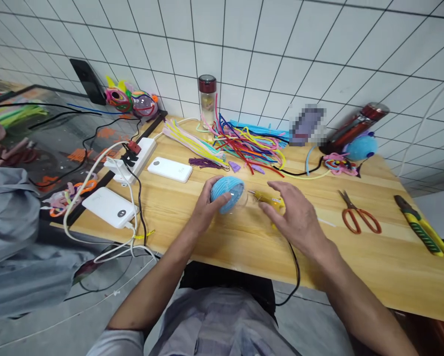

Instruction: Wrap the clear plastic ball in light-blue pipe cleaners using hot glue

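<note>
My left hand [208, 202] is closed around a clear plastic ball partly wrapped in light-blue pipe cleaner [226, 190]. The bare, see-through side of the ball faces right. To its right lies a yellow hot glue gun [268, 199] on the wooden table, its metal nozzle pointing left and a black cord running off the front edge. My right hand [294, 210] hovers by the glue gun with thumb and fingers spread apart, nothing visible between them. It covers part of the gun; whether it touches it I cannot tell.
Behind lie a heap of coloured pipe cleaners [244, 141] and a glass bottle [207, 101]. Scissors [359, 215] and pliers [422, 227] lie right. Left are power banks [170, 169], a power strip [136, 158], tangled cables and another person's sleeve [14, 212]. A red thermos [355, 126] leans at the back right.
</note>
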